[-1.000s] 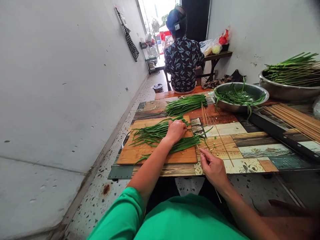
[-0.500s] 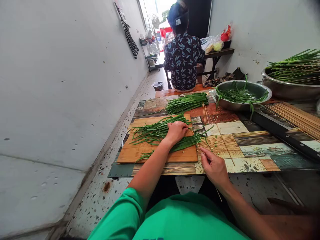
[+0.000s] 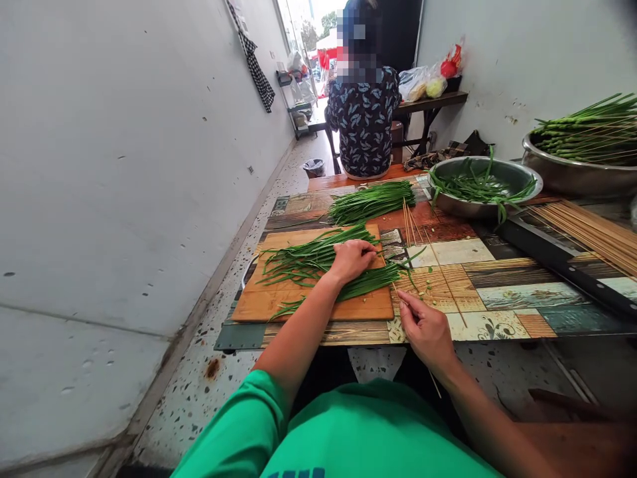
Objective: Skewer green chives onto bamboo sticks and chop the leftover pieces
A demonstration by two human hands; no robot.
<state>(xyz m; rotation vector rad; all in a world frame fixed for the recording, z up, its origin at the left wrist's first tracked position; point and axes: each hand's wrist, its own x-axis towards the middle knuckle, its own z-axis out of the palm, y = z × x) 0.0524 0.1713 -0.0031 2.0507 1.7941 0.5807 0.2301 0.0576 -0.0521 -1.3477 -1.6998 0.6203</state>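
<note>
No words, brands or numbers can be read. Dark blue print [image 3: 294, 473] across the front of a green shirt [image 3: 383, 431] is cut off by the view's lower edge; marks on a dark panel [image 3: 280, 206] at the patchwork tabletop's [image 3: 502, 299] far left corner are too small to decipher.

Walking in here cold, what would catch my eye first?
Probably the vivid green shirt at the bottom, then the green stalks on the board, under the left hand. The right hand pinches a thin stick near the board's edge. A big knife lies to the right, and a person sits ahead, back turned.
</note>
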